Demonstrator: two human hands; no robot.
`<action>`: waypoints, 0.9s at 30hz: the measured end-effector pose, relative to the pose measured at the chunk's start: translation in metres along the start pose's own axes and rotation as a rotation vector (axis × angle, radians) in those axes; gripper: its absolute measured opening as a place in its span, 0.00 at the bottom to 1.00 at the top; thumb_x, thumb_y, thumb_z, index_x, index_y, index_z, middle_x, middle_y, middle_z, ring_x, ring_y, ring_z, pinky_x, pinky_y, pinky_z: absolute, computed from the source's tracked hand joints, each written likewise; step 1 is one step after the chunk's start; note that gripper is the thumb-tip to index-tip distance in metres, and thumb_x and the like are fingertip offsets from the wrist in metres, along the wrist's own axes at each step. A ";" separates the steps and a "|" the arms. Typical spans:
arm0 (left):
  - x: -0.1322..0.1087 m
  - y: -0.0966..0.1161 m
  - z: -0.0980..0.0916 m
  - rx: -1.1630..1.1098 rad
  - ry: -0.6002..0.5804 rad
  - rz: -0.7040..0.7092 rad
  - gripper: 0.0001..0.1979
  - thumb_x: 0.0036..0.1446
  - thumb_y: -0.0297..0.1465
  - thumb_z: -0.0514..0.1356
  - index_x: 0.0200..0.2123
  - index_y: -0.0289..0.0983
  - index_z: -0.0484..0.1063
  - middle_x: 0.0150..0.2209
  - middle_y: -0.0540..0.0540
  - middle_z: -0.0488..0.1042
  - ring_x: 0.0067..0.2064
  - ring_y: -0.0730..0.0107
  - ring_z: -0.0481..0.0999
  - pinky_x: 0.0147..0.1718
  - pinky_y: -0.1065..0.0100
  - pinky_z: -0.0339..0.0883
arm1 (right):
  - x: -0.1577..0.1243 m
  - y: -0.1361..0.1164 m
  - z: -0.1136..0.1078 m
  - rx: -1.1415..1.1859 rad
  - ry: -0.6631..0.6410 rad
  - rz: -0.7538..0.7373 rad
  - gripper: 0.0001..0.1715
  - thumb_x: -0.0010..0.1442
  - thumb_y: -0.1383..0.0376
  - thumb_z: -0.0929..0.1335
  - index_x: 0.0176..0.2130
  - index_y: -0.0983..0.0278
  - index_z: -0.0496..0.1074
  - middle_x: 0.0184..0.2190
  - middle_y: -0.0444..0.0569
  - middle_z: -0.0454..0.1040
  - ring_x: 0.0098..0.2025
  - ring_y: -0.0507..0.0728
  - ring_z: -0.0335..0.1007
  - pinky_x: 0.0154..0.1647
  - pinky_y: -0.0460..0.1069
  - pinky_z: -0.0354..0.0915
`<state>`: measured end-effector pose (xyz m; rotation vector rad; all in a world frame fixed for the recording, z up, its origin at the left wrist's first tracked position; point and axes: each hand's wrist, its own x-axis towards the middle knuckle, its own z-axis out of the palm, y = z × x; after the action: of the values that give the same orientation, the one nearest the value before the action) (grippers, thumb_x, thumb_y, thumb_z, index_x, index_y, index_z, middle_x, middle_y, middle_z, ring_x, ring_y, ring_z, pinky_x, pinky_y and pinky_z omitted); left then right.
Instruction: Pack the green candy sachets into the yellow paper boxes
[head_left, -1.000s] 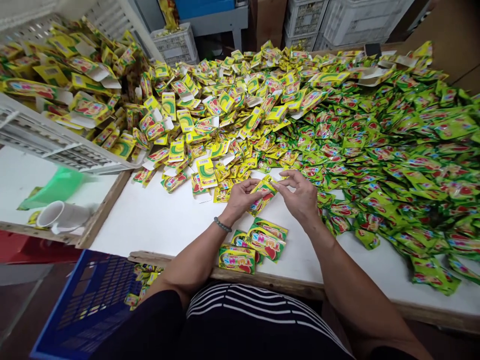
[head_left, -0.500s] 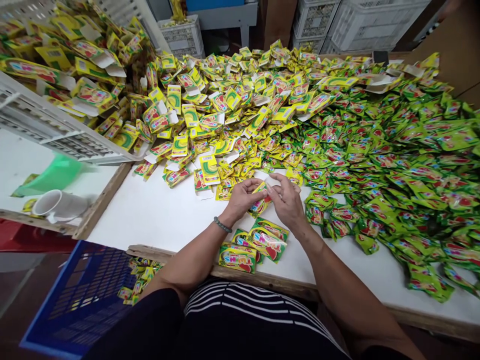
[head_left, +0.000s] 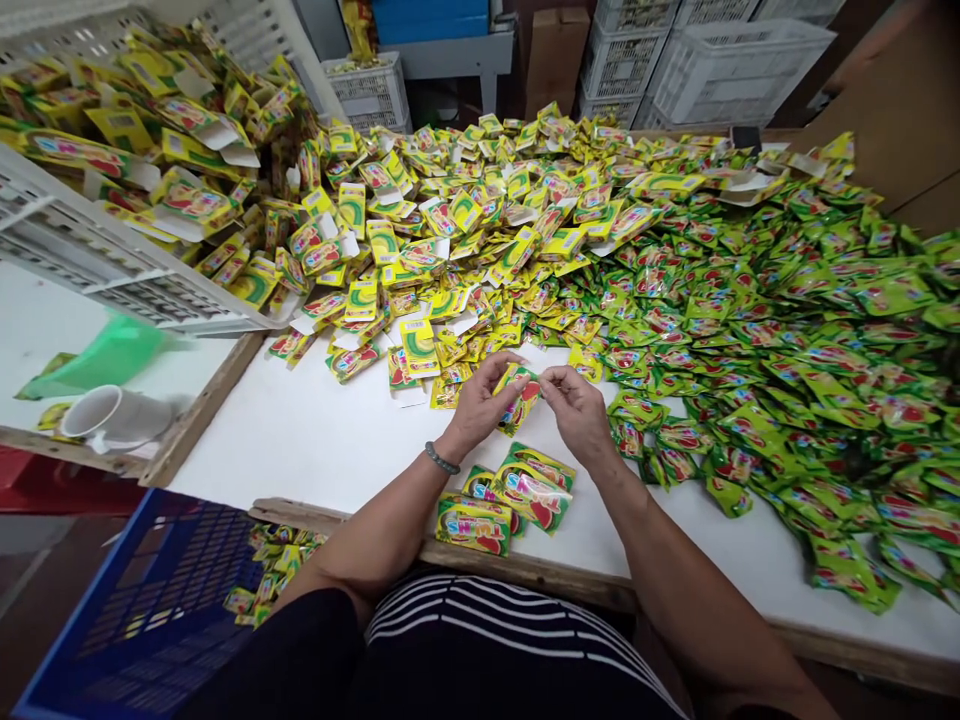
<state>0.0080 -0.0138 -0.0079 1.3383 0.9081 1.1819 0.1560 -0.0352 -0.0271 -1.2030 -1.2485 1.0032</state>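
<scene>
My left hand (head_left: 480, 405) grips a small yellow-green box (head_left: 517, 402) with a printed front, held tilted above the white tabletop. The fingers of my right hand (head_left: 574, 405) are pinched at the box's upper right end. Just below, near the front edge, lie several flat printed packs (head_left: 474, 524), partly overlapping. Beyond my hands is a large heap of yellow boxes (head_left: 416, 345), some with white flaps open. To the right spreads a heap of green sachets (head_left: 720, 345).
A white crate (head_left: 135, 262) full of yellow boxes tilts at the upper left. Below it are a white mug (head_left: 116, 415) and a green plastic piece (head_left: 105, 355). A blue basket (head_left: 135, 600) holding packs stands lower left. White crates (head_left: 622, 62) are stacked behind.
My right hand has shifted slightly down and away from my left, uncovering more of the held box. The view has tilted a little.
</scene>
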 end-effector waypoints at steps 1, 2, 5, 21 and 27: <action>0.000 0.000 0.000 0.013 -0.028 -0.007 0.16 0.51 0.41 0.66 0.39 0.38 0.70 0.37 0.48 0.73 0.41 0.70 0.72 0.43 0.69 0.64 | 0.000 0.000 -0.002 -0.015 -0.008 0.005 0.14 0.57 0.53 0.68 0.30 0.61 0.68 0.24 0.41 0.65 0.26 0.50 0.60 0.29 0.47 0.62; 0.000 0.000 0.001 0.003 -0.046 -0.025 0.17 0.50 0.41 0.67 0.39 0.38 0.70 0.38 0.48 0.73 0.41 0.70 0.72 0.43 0.70 0.64 | 0.001 0.000 -0.004 -0.024 -0.017 0.010 0.15 0.57 0.53 0.68 0.29 0.61 0.67 0.23 0.40 0.64 0.26 0.50 0.60 0.29 0.47 0.63; 0.000 0.001 0.002 -0.116 -0.046 -0.122 0.21 0.50 0.42 0.67 0.44 0.41 0.68 0.36 0.50 0.73 0.35 0.74 0.72 0.36 0.72 0.65 | 0.002 0.002 -0.006 -0.013 0.047 0.008 0.16 0.57 0.52 0.67 0.29 0.60 0.67 0.23 0.41 0.66 0.27 0.51 0.63 0.32 0.48 0.67; 0.005 0.011 -0.002 -0.348 0.213 -0.307 0.21 0.34 0.31 0.75 0.34 0.36 0.74 0.24 0.53 0.76 0.25 0.77 0.74 0.29 0.73 0.67 | 0.005 -0.005 -0.011 -0.055 -0.001 -0.048 0.16 0.57 0.55 0.69 0.40 0.59 0.80 0.43 0.49 0.80 0.46 0.60 0.75 0.53 0.57 0.68; 0.004 0.010 -0.003 -0.228 0.138 -0.277 0.17 0.37 0.35 0.73 0.33 0.35 0.78 0.29 0.48 0.79 0.32 0.71 0.77 0.37 0.68 0.71 | 0.008 -0.005 -0.013 0.074 -0.081 0.064 0.23 0.56 0.51 0.70 0.48 0.58 0.77 0.46 0.46 0.79 0.48 0.59 0.75 0.52 0.56 0.70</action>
<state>0.0052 -0.0104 0.0021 0.9251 0.9895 1.1324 0.1692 -0.0296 -0.0203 -1.1612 -1.2318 1.1452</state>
